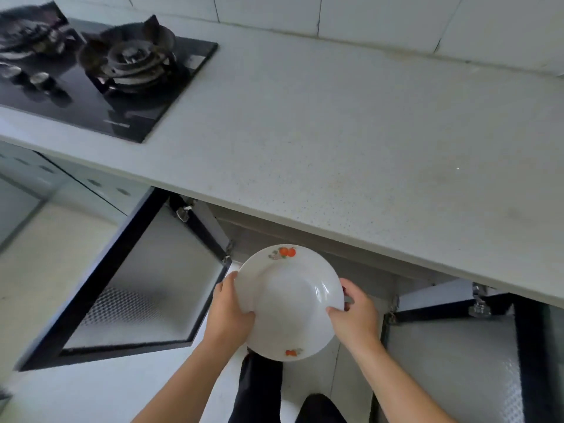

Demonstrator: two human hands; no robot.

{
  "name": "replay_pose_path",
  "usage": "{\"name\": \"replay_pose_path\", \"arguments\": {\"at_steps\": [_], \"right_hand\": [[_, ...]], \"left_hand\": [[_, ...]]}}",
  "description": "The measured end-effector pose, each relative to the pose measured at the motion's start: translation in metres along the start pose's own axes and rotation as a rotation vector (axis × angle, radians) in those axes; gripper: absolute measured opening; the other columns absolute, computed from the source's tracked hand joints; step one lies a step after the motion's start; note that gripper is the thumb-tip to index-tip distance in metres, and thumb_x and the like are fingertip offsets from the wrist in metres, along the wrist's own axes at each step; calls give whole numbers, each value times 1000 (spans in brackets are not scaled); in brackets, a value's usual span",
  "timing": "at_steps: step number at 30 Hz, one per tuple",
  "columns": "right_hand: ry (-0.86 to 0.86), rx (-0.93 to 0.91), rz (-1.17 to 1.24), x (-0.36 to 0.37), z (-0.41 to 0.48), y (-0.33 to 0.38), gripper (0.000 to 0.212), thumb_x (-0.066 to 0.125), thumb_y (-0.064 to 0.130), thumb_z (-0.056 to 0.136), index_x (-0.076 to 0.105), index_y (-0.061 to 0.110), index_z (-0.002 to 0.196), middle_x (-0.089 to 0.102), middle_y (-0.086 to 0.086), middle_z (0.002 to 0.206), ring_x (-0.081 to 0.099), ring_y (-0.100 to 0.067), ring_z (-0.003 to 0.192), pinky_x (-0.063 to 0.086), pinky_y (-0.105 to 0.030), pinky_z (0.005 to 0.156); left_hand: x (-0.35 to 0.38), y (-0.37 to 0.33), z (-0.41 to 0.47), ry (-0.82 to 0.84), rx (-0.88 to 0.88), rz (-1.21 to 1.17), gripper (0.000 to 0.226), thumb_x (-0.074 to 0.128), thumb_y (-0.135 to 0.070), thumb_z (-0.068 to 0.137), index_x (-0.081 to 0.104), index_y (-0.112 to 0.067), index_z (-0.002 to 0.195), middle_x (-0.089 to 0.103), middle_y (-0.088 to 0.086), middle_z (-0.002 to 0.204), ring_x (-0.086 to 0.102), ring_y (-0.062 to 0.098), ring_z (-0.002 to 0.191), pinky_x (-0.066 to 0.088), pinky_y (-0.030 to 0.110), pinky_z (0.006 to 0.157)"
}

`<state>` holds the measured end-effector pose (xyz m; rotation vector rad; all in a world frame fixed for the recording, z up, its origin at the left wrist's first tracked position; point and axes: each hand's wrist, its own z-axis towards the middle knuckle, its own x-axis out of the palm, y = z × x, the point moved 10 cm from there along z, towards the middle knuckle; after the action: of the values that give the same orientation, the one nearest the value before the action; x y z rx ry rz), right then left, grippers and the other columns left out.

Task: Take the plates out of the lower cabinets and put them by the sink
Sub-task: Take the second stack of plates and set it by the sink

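While the plate (290, 303) is held clear of the open cabinet (369, 270), just below the bench (335, 132) edge, the step in hand is judged to be the lift up to the bench top.

Head view (the only view). The plate is white and deep, with a small orange fruit print at its far and near rims. It lies roughly level, tipped slightly toward the wearer. The left hand (227, 312) grips its left rim and the right hand (355, 315) its right rim. On each side the thumb lies over the rim on the upper face, and the other fingers (348, 286) curl round the edge to the underside. The fingers are thus narrowly closed, pinching the plate and nothing else. Whether a second plate sits beneath cannot be told.

Both doors stand open, the left door (146, 285) and the right door (451, 346) flanking the hands. A hob (100, 74) occupies the far left of the bench. No sink is in view.

To do the step well:
- Draw the plate back before raising it, so its far rim clears the overhang.
- Hold it level and keep both grips opposed.
- Pass between the doors without brushing them.
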<state>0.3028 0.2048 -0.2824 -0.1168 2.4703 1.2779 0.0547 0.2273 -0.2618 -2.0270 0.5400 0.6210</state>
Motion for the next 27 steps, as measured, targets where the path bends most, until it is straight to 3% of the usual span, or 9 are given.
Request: {"name": "replay_pose_path", "arguments": {"at_steps": [3, 10, 13, 16, 19, 23, 27], "right_hand": [[49, -67, 0, -17, -44, 39, 50, 57, -4, 76, 59, 37, 106, 64, 9, 104, 63, -8, 86, 50, -17, 60], [125, -240, 43, -52, -120, 115, 53, 63, -2, 77, 56, 25, 123, 63, 11, 108, 60, 0, 87, 48, -10, 57], [157, -304, 56, -57, -143, 134, 55, 64, -2, 77, 56, 25, 123, 63, 14, 106, 60, 1, 89, 49, -11, 60], [211, -346, 59, -49, -164, 145, 56, 64, -2, 76, 56, 26, 124, 62, 12, 110, 60, -4, 94, 50, -14, 65], [276, -372, 51, -32, -182, 151, 57, 66, -2, 77, 54, 25, 126, 61, 8, 115, 60, -6, 96, 51, -15, 64], [354, -396, 33, 0, -203, 159, 58, 68, 0, 75, 56, 28, 124, 62, 9, 116, 61, -7, 95, 54, -18, 68], [425, -430, -21, 43, -221, 174, 57, 70, 1, 75, 56, 29, 123, 62, 9, 115, 61, -7, 92, 54, -17, 66]], "left_hand": [[-35, -15, -44, -48, -11, -56, 66, 62, 2, 68, 43, -21, 127, 47, 4, 124, 45, 18, 101, 39, 30, 77], [-102, -47, -126, -192, 21, -128, 73, 67, -4, 73, 38, -32, 133, 43, -2, 125, 51, 23, 99, 48, 27, 53], [-124, -47, -153, -259, 33, -147, 74, 69, -5, 73, 38, -31, 135, 45, -1, 128, 48, 17, 100, 48, 25, 65], [-141, -36, -178, -296, 1, -219, 75, 70, -8, 73, 38, -35, 135, 45, -5, 126, 56, 23, 100, 53, 29, 56], [-164, -17, -202, -357, -23, -237, 72, 68, -7, 72, 41, -37, 132, 49, -6, 125, 55, 19, 98, 47, 19, 51], [-191, 12, -226, -407, -67, -230, 73, 66, -11, 67, 43, -40, 129, 54, -5, 122, 57, 22, 101, 54, 38, 74], [-220, 42, -247, -466, -115, -297, 72, 66, -10, 65, 45, -41, 126, 53, -10, 119, 59, 23, 100, 53, 42, 78]]}}
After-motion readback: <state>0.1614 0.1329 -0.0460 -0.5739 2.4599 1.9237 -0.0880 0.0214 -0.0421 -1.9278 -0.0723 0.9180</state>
